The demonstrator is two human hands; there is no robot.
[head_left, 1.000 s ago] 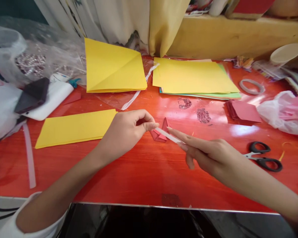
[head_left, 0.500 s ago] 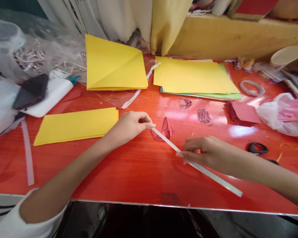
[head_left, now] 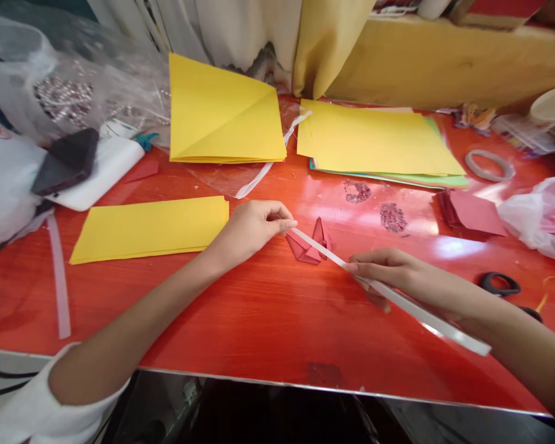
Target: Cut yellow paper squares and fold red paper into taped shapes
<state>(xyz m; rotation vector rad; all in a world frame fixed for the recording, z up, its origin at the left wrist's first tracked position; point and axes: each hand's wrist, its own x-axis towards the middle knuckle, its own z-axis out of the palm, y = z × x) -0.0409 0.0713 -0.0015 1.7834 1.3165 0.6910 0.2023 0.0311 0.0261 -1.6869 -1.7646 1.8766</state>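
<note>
A narrow white strip (head_left: 321,248), perhaps paper or tape, stretches slantwise between my hands over the red table (head_left: 240,320). My left hand (head_left: 261,231) pinches its upper left end between thumb and forefinger. Farther down, my right hand (head_left: 388,274) grips the strip between thumb and fingers, and the free end runs out beneath the right wrist. Just behind the strip lie folded red paper pieces (head_left: 305,250), partly covered by it. Beside my left wrist is a stack of yellow folded paper (head_left: 152,231).
Larger yellow sheets (head_left: 226,117) and a paper pile (head_left: 379,139) lie at the back. On the right are red paper squares (head_left: 474,213), a tape roll (head_left: 490,165), black-handled scissors (head_left: 499,283) and a plastic bag (head_left: 543,216). A phone (head_left: 67,161) and another white strip (head_left: 59,277) are at left.
My right hand has moved slightly up and right along the strip, its lower fingers now more spread. My left hand keeps its pinch. The whole view has shifted a little.
</note>
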